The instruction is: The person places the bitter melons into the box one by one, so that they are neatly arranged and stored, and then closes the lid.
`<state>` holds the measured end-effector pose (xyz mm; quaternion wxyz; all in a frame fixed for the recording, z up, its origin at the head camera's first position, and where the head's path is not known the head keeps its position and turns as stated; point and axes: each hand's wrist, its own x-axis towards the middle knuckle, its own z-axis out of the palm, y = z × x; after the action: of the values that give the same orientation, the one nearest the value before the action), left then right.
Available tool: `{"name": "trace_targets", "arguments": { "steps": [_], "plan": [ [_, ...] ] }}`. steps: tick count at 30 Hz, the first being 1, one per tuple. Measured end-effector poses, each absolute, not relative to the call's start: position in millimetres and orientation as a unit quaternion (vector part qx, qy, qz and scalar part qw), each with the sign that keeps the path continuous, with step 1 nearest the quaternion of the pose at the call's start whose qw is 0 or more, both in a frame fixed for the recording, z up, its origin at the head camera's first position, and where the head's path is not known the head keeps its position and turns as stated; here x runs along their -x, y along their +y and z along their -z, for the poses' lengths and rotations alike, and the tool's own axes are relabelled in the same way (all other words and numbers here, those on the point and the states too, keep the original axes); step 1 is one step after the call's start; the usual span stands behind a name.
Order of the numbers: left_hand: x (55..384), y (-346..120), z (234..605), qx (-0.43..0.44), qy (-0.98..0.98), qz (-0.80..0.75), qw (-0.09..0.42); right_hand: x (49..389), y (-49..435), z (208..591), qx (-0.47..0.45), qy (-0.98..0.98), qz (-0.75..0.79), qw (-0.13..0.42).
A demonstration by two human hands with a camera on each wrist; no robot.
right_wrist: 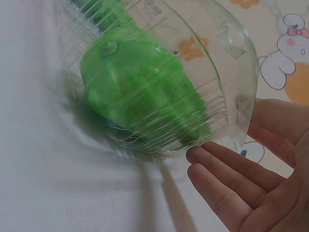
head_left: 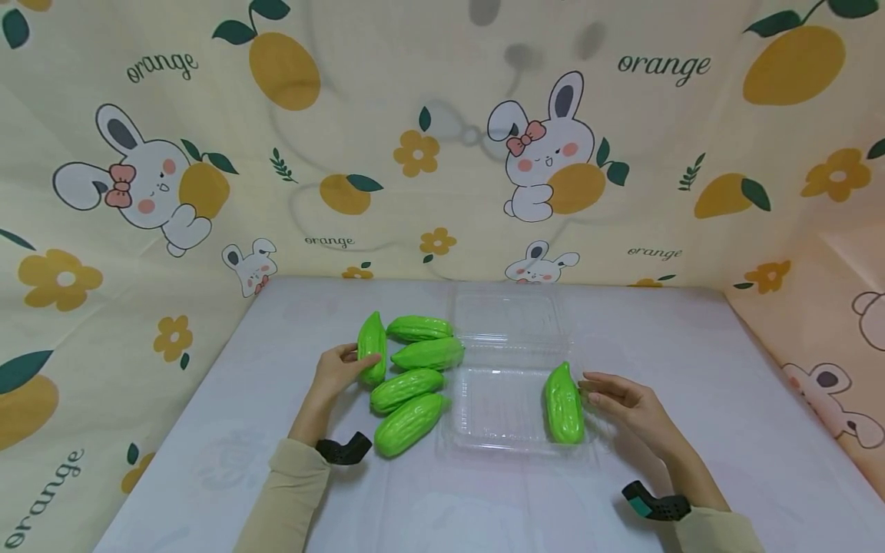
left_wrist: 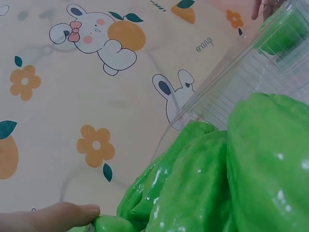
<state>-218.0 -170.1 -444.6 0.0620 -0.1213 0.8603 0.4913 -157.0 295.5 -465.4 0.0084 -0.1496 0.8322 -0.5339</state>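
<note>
My left hand [head_left: 340, 370] grips a glossy bright green bitter melon [head_left: 371, 338], with the thumb across its front. In the left wrist view the thumb [left_wrist: 63, 216] lies against a green end at the bottom edge. Several more bitter melons [head_left: 408, 390] lie just right of that hand, close together. A clear plastic clamshell box [head_left: 494, 415] stands open, its lid [head_left: 508, 311] folded back. Inside its base, along the right side, lies one bitter melon [head_left: 564, 407]. My right hand [head_left: 629, 403] is at the box's right wall, fingers extended, fingertips [right_wrist: 195, 153] right at the plastic.
A white cloth [head_left: 498, 514] covers the table. Behind it and at the sides hang cream sheets [head_left: 442, 69] printed with rabbits and oranges. Black bands with camera mounts [head_left: 343, 449] sit on both wrists.
</note>
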Motion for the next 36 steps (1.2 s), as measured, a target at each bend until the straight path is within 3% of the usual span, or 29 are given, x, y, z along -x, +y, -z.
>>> {"name": "trace_targets", "arguments": {
  "steps": [36],
  "plan": [
    [208, -153, 427, 0.088, 0.843, -0.527, 0.061, 156, 295, 463, 0.140, 0.832, 0.537, 0.015]
  ]
}}
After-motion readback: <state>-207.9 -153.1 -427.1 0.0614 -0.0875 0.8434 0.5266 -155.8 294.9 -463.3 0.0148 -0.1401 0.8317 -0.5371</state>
